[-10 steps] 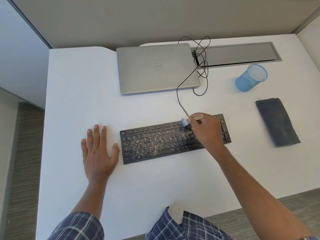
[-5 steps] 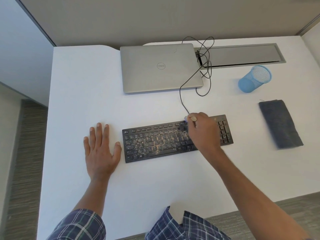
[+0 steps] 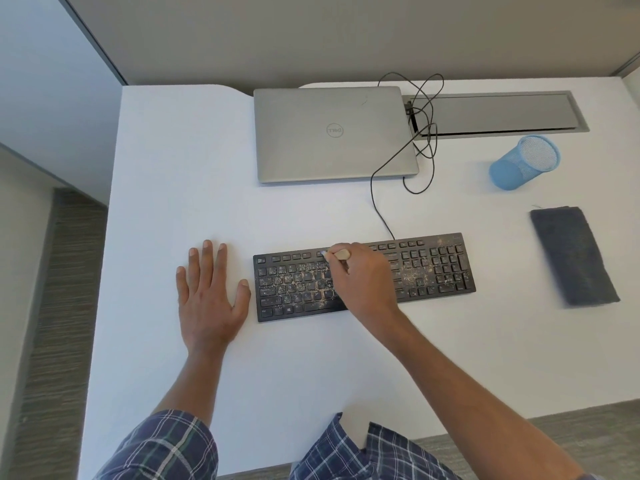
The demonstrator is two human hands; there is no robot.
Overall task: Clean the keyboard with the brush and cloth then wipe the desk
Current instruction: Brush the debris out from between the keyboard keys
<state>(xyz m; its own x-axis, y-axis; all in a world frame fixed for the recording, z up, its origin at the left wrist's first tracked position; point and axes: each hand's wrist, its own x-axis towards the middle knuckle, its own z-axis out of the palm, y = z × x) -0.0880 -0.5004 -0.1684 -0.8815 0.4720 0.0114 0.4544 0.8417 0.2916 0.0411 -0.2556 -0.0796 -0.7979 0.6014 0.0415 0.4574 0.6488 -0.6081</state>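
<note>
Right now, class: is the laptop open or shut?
Shut. The laptop lies flat with its lid logo facing up; no screen or keys show.

My right hand (image 3: pixel 367 282) is further left along the keyboard (image 3: pixel 433 271) than a second ago. Then it was over the right-of-centre keys by the cable (image 3: pixel 375 202), now it's over the middle. The brush (image 3: pixel 342 254) tip sits at the top row, left of centre. The keys right of centre, under my hand before, are uncovered and dusty.
</note>
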